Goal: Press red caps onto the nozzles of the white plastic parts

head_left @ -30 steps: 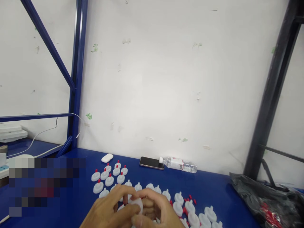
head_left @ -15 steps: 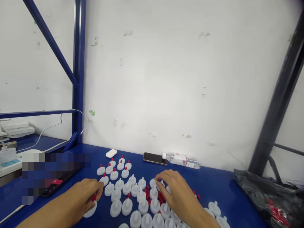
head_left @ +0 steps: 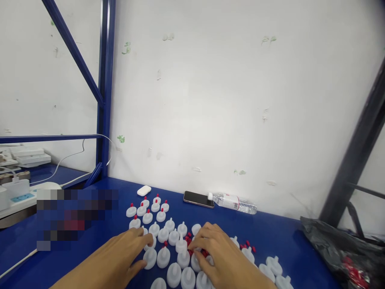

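White caps [head_left: 163,257]: round bases, one upright spout each, spread mid-table in front of the person. Group at back left wears red tips [head_left: 148,211] on the spouts; most others bare. Loose red tips lie among and right of the white ones. Right hand covers several caps; bottom edge cuts off the front ones. Pixelated patch on left of table [head_left: 264,228], content unreadable. Left hand [head_left: 129,251] palm down, thumb and index spread apart, beside bare caps. Right hand [head_left: 212,249] arched, fingers bent down over the loose red pile; fingertips partly hidden, can't tell if gripping.
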Tool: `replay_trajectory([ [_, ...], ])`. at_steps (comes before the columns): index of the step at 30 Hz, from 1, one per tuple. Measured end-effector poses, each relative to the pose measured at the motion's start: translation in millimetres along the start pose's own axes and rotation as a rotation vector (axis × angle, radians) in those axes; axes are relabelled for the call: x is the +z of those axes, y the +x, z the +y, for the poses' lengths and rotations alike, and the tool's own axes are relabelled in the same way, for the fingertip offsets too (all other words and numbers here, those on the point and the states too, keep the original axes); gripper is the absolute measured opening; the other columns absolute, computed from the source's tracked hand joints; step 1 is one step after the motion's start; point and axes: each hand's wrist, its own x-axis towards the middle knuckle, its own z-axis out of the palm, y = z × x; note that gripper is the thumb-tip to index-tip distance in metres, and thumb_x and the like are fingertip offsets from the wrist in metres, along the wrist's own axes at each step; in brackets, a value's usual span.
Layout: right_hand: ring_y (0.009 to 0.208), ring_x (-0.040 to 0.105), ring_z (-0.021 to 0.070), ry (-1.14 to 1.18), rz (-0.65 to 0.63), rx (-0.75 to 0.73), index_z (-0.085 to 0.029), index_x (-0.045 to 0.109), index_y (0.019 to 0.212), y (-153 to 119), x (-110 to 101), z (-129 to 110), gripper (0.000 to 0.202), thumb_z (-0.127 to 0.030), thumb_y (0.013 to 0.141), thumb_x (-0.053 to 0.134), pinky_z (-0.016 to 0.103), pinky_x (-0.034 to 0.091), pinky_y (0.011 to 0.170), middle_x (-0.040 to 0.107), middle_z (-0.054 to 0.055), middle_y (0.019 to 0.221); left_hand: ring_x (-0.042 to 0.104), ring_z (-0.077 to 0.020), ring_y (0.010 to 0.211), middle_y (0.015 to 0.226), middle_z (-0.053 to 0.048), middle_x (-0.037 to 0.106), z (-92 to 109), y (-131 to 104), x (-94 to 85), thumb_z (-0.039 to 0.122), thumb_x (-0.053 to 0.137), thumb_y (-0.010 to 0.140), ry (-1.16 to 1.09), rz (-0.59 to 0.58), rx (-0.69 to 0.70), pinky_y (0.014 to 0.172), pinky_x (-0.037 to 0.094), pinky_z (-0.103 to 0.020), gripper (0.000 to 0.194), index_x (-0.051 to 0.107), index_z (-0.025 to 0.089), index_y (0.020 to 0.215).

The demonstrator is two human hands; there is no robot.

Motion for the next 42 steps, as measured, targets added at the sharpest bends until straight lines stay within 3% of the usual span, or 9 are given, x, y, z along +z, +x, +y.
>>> replay_trajectory([
  [3,0.108,0.065,0.0244,0.018,0.029,-0.012,-0.024,0.076,0.102,-1,2,2,0.039,0.001,0.080,0.055,0.046,0.039,0.114,0.074,0.003,0.106,0.063,-0.0284,0.125,0.135,0.002,0.068,7,2,-3.8,0.038,0.060,0.087,-0.045,-0.211,-0.045,0.110,0.048,-0.041,0.041,0.066,0.043,0.128],
  [8,0.101,0.067,0.0266,-0.003,0.017,0.004,-0.024,0.077,0.095,0,-3,-8,0.030,-0.006,0.086,0.056,0.043,0.047,0.100,0.076,0.005,0.099,0.059,-0.0312,0.130,0.137,-0.003,0.066,22,9,-13.3,0.032,0.054,0.088,-0.016,-0.324,-0.066,0.112,0.045,-0.048,0.048,0.063,0.035,0.134],
  [14,0.091,0.066,0.0247,-0.099,0.008,0.007,-0.023,0.077,0.095,5,-6,-11,0.027,-0.020,0.101,0.050,0.039,0.048,0.087,0.076,0.006,0.091,0.062,-0.0302,0.126,0.135,-0.002,0.067,20,8,-1.1,0.028,0.056,0.086,-0.039,-0.251,-0.025,0.108,0.048,-0.046,0.048,0.063,0.036,0.133],
  [19,0.083,0.065,0.0229,-0.162,-0.004,0.001,-0.022,0.074,0.089,7,-6,-8,0.037,-0.023,0.106,0.042,0.040,0.046,0.085,0.076,0.008,0.089,0.068,-0.0310,0.113,0.120,-0.006,0.072,28,9,-6.7,0.024,0.053,0.083,-0.022,-0.266,-0.027,0.098,0.053,-0.044,0.040,0.069,0.030,0.119],
  [27,0.091,0.064,0.0221,-0.181,-0.026,0.018,-0.021,0.073,0.089,6,2,-1,0.025,-0.009,0.097,0.053,0.040,0.044,0.091,0.074,0.005,0.092,0.067,-0.0303,0.110,0.117,-0.004,0.071,30,7,-15.9,0.028,0.050,0.088,-0.023,-0.213,-0.036,0.097,0.051,-0.046,0.035,0.065,0.031,0.120],
  [32,0.094,0.064,0.0229,-0.143,-0.011,0.054,-0.021,0.076,0.092,5,7,-1,0.016,-0.013,0.094,0.063,0.040,0.042,0.093,0.075,0.004,0.095,0.068,-0.0291,0.110,0.119,-0.003,0.071,32,8,-18.7,0.030,0.049,0.090,-0.008,-0.227,-0.013,0.098,0.052,-0.045,0.036,0.064,0.032,0.123],
  [36,0.092,0.065,0.0212,-0.105,0.014,0.086,-0.022,0.077,0.088,5,8,-2,0.016,-0.011,0.093,0.067,0.037,0.041,0.091,0.076,0.002,0.093,0.066,-0.0275,0.115,0.124,-0.002,0.070,30,7,-13.1,0.026,0.049,0.090,0.002,-0.210,0.010,0.100,0.052,-0.043,0.040,0.062,0.034,0.127],
  [42,0.093,0.065,0.0199,-0.061,-0.034,0.080,-0.023,0.074,0.082,5,10,5,0.011,-0.015,0.090,0.072,0.036,0.041,0.093,0.075,-0.001,0.092,0.061,-0.0281,0.126,0.137,-0.001,0.065,25,7,-4.4,0.033,0.049,0.093,0.024,-0.172,0.056,0.107,0.050,-0.044,0.044,0.057,0.039,0.136],
])
